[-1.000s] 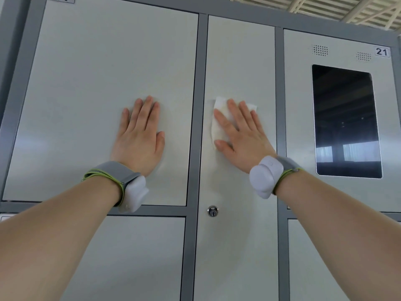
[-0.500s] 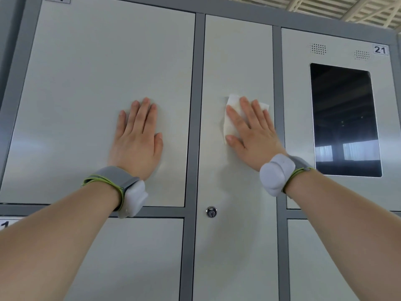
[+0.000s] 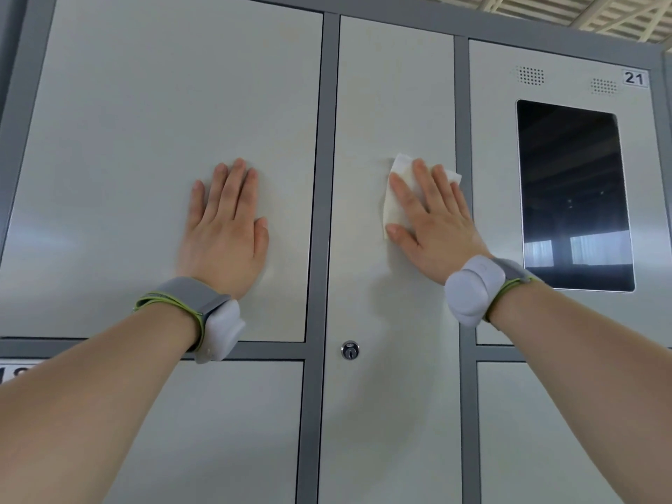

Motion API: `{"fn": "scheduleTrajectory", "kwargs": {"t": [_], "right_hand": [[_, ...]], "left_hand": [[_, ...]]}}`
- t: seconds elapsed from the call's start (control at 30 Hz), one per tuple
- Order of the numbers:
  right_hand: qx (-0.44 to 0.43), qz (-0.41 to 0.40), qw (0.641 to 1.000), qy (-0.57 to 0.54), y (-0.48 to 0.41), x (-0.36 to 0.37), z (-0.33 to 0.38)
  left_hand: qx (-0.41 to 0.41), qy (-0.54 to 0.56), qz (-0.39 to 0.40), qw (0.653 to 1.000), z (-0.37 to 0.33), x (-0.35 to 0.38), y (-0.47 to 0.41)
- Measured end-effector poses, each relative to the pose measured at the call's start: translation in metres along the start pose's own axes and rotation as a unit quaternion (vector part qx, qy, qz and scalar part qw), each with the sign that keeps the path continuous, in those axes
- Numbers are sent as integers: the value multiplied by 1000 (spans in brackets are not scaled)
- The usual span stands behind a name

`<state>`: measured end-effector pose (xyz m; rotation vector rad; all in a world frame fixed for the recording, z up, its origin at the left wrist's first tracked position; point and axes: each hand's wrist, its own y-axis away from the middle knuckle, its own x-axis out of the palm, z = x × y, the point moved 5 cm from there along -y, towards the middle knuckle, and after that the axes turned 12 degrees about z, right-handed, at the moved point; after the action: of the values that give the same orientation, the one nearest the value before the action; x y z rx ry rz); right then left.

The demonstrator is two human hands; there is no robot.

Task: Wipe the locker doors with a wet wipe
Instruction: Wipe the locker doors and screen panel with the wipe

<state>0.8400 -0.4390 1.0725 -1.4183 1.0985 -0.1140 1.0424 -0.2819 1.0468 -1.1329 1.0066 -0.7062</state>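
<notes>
A white wet wipe (image 3: 397,198) lies flat against the narrow middle locker door (image 3: 392,89), close to its right edge. My right hand (image 3: 432,220) presses the wipe to the door with straight fingers spread over it. My left hand (image 3: 227,227) rests flat, fingers straight, on the wide pale left locker door (image 3: 145,121) and holds nothing. Both wrists wear grey bands with white sensor units.
A round keyhole lock (image 3: 350,350) sits low on the middle door. The right door, numbered 21, carries a dark glass screen (image 3: 572,194) and two speaker grilles. Grey frame bars (image 3: 323,176) separate the doors. More doors lie below.
My right hand has slid the wipe to the right across the middle door, from its left side toward its right edge. My left hand has stayed flat on the left door.
</notes>
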Motion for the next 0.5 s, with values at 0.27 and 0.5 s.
{"fn": "scheduleTrajectory", "kwargs": {"t": [0.27,0.5], "right_hand": [[99,-17,994,-43,-14,-5,-7],[-14,22,1000,13,18,10,12]], "left_hand": [[2,10,7,1000,1,-1,1],[2,8,11,1000,1,0,4]]}}
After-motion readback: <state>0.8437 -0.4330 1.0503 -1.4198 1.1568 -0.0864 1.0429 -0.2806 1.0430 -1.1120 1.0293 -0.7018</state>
